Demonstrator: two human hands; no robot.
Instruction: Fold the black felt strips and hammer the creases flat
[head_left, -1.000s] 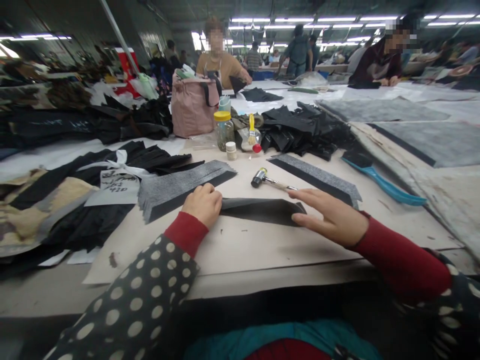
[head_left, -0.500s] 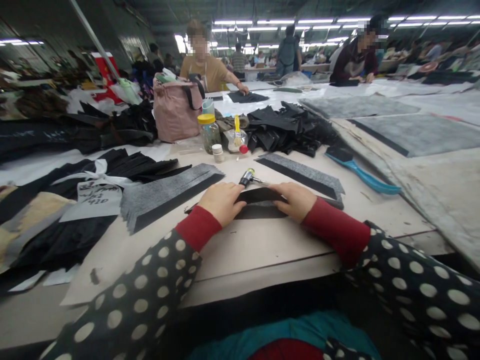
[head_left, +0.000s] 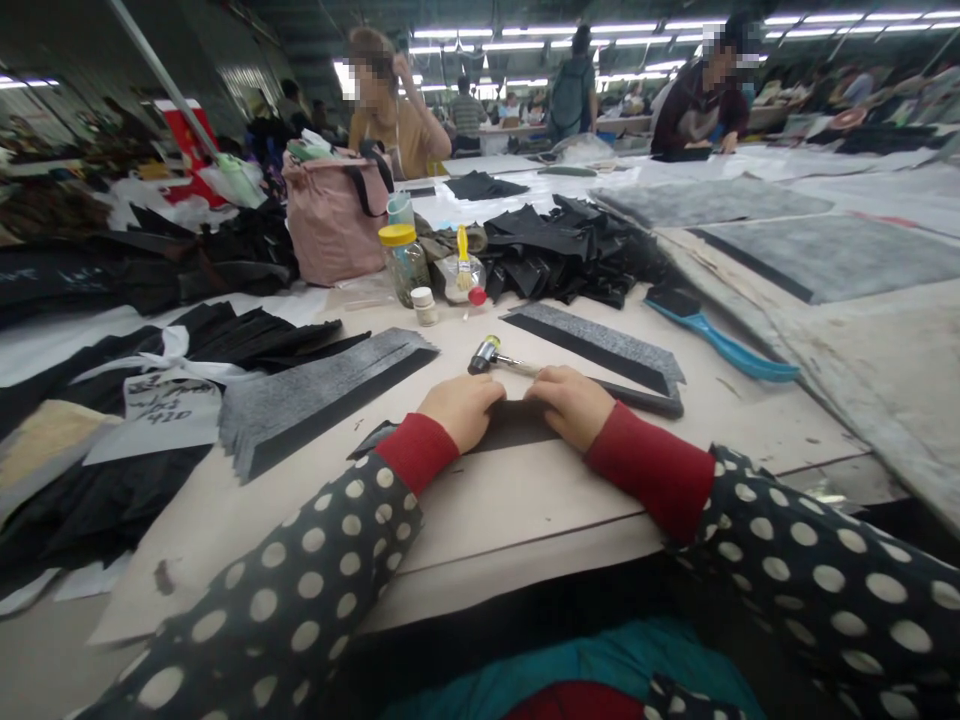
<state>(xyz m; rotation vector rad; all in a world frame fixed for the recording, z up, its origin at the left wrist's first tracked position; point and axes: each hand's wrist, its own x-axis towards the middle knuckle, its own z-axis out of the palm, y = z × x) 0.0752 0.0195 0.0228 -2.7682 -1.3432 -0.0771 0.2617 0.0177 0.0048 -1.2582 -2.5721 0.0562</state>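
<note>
In the head view my left hand [head_left: 465,408] and my right hand [head_left: 574,405] sit close together over a strip of black material [head_left: 517,428] on the table. The fingers of both hands are curled along its far edge, and most of the strip's ends are hidden under them. Just beyond lies a hammer [head_left: 485,355] with a silver head, its handle running to the right behind my right hand. A stack of grey-and-black strips [head_left: 330,390] rests to the left. Another such stack [head_left: 600,345] lies to the right.
Farther back stand a yellow-lidded jar [head_left: 405,265], a small white bottle [head_left: 424,306], a yellow-handled brush [head_left: 463,258] and a pink bag [head_left: 337,215]. A blue-handled brush [head_left: 727,345] lies right. Tied black pieces [head_left: 172,470] with a written label lie left. Other people work behind.
The black strip, arched up between my hands before, now lies lower and flatter. My hands have drawn closer together. The person across has raised a hand from the black pieces to the head.
</note>
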